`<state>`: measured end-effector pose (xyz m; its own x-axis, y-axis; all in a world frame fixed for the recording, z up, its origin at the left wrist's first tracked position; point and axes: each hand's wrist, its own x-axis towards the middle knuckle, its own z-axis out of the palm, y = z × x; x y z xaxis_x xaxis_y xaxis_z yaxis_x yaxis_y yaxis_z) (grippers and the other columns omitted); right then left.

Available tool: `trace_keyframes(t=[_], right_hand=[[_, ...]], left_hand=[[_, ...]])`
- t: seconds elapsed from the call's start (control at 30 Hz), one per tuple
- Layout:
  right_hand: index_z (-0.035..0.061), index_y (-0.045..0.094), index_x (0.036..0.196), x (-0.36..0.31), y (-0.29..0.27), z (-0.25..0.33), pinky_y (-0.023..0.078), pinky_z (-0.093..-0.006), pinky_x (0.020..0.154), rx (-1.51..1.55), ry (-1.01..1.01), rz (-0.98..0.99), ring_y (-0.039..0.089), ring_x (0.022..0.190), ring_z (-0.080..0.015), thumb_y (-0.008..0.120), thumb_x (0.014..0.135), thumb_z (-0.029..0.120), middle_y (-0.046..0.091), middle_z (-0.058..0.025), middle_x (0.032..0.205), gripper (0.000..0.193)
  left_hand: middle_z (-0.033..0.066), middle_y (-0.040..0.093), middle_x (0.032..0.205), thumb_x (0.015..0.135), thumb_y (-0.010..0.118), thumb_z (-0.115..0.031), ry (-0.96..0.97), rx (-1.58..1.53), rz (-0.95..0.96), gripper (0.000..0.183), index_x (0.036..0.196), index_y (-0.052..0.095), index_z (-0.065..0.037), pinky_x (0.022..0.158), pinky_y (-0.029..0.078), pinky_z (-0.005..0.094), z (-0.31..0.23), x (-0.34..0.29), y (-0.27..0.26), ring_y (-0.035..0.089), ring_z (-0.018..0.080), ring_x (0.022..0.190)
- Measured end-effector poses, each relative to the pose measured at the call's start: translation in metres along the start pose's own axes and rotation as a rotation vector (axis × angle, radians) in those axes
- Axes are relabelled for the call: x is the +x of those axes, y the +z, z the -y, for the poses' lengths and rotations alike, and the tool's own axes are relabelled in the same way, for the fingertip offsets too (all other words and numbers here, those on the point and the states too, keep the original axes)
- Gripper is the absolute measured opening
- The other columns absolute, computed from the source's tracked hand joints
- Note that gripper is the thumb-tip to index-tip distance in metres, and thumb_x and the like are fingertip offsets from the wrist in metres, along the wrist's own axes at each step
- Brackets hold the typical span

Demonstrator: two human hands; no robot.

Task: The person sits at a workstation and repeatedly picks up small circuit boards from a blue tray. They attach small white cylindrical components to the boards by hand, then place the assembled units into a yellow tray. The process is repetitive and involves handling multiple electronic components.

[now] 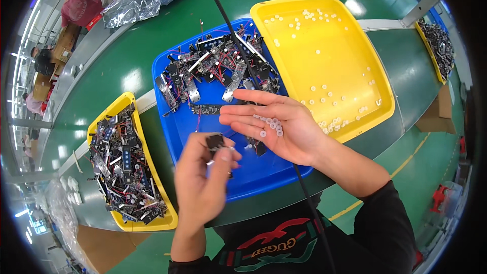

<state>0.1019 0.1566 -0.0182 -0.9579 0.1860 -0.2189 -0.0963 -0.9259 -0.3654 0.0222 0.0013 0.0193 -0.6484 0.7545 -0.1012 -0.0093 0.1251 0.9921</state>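
Note:
My left hand (203,177) is closed around a small black electronic module (215,142), pinched between thumb and fingers and partly blurred. Beside it, my right hand (289,132) is held palm up with its fingers stretched out. Several small white plastic washers (274,124) lie on that palm. Both hands are over a blue tray (177,127), whose far part holds a heap of circuit board assemblies (218,66) with red wires. Under the right fingertips, a long dark circuit board (205,109) lies in the tray. More parts are half hidden beneath the right hand.
To the right stands a yellow tray (350,45) with scattered white washers (332,124). At the left a smaller yellow tray (170,218) is heaped with electronic assemblies (124,162). A black cable (225,15) crosses above the green table (137,45). People (81,7) are at the far left.

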Motion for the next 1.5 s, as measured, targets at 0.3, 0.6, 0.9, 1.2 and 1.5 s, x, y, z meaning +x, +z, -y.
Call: trace_keyframes(t=[0.3, 0.6, 0.9, 1.2, 1.5], right_hand=[[-0.0043, 0.035, 0.128, -0.002, 0.000, -0.005, 0.039, -0.0400, 0.098, 0.024, 0.014, -0.015, 0.045, 0.118, -0.0334, 0.036, 0.091, 0.003, 0.045, -0.0247, 0.124, 0.038], [-0.0029, 0.038, 0.126, -0.001, 0.001, -0.009, 0.039, -0.0405, 0.099, -0.015, 0.041, -0.008, 0.045, 0.118, -0.0338, 0.038, 0.090, 0.003, 0.046, -0.0247, 0.124, 0.037], [-0.0023, 0.057, 0.103, -0.003, 0.000, -0.007, 0.042, -0.0231, 0.054, -0.098, 0.116, -0.200, 0.050, 0.060, -0.0117, 0.045, 0.092, 0.015, 0.055, -0.0060, 0.071, 0.023], [-0.0006, 0.063, 0.100, -0.010, 0.006, -0.015, 0.024, -0.0207, 0.046, -0.506, 0.019, -0.001, 0.032, 0.051, -0.0030, 0.062, 0.084, 0.010, 0.039, 0.0058, 0.058, 0.019], [-0.0013, 0.064, 0.099, -0.009, 0.005, -0.017, 0.025, -0.0202, 0.047, -0.637, -0.066, -0.045, 0.033, 0.052, -0.0029, 0.063, 0.081, 0.002, 0.043, 0.0053, 0.058, 0.019]], left_hand=[[0.0087, 0.059, 0.080, 0.065, 0.069, 0.007, 0.512, 0.460, -0.064, 0.028, 0.081, 0.049, -0.004, 0.050, 0.043, 0.0255, 0.023, 0.012, 0.025, 0.054, 0.0166, 0.060], [0.0075, 0.065, 0.079, 0.067, 0.071, 0.006, 0.684, 0.574, -0.027, 0.029, 0.072, 0.044, -0.005, 0.052, 0.045, 0.0236, 0.027, 0.016, 0.018, 0.062, 0.0130, 0.069], [0.0168, 0.063, 0.081, 0.069, 0.065, 0.012, 0.118, -0.337, 0.040, 0.037, 0.082, 0.036, -0.007, 0.049, 0.043, 0.0183, 0.018, 0.013, 0.001, 0.057, 0.0101, 0.060], [0.0160, 0.064, 0.078, 0.071, 0.066, 0.008, -0.083, -0.665, -0.001, 0.035, 0.088, 0.040, -0.010, 0.046, 0.039, 0.0165, 0.026, 0.017, -0.013, 0.052, 0.0080, 0.055], [0.0102, 0.058, 0.077, 0.080, 0.061, 0.000, -0.146, -0.609, 0.054, 0.022, 0.092, 0.044, -0.006, 0.048, 0.039, 0.0207, 0.029, 0.019, -0.013, 0.050, 0.0098, 0.058]])
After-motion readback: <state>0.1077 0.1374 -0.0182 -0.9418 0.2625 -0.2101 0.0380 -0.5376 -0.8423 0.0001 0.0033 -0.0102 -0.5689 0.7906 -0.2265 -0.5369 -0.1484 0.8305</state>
